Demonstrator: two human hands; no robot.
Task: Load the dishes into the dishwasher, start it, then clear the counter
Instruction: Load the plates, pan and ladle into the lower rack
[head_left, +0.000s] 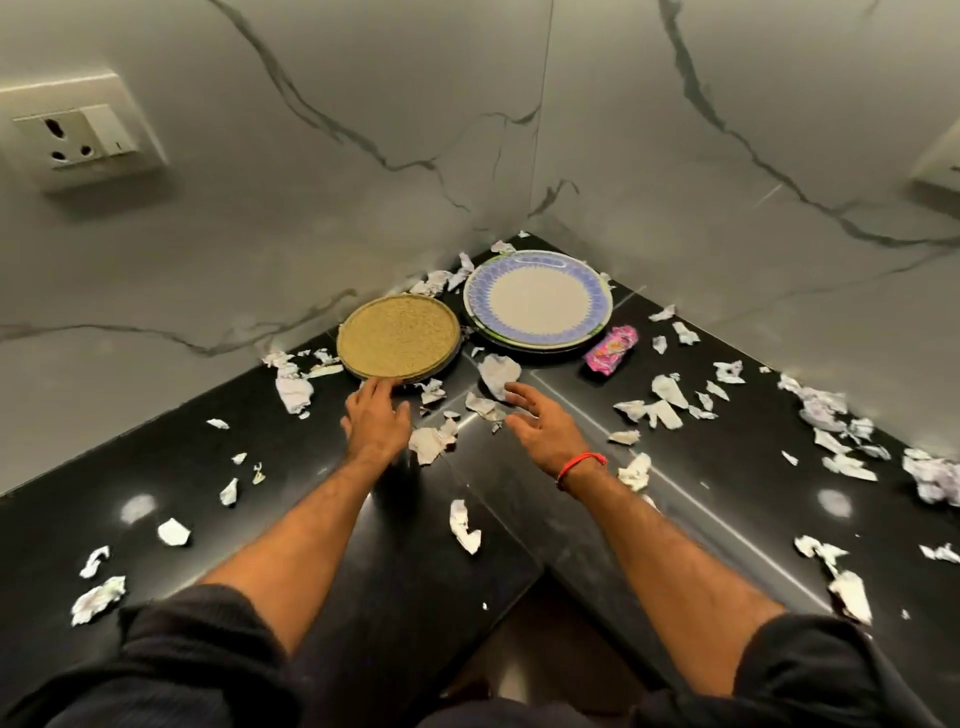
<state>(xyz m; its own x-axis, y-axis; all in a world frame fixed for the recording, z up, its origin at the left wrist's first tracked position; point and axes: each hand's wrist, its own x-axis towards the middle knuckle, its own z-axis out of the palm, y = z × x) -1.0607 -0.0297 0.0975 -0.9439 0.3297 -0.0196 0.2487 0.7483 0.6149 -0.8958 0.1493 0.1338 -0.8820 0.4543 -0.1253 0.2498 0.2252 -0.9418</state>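
A speckled tan plate (398, 335) lies on a dark one in the corner of the black counter (182, 467). Right of it sits a stack of plates, the top one white with a blue patterned rim (537, 299). My left hand (375, 418) reaches forward with straight fingers, its tips at the near edge of the tan plate. My right hand (537, 423) hovers open above the counter, fingers spread and relaxed, just short of a crumpled paper scrap (498, 375). Neither hand holds anything.
Torn and crumpled paper scraps (665, 408) are strewn all over the L-shaped counter. A pink wrapper (610, 349) lies right of the plate stack. Marble walls meet behind the plates. A wall socket (78, 137) is at upper left.
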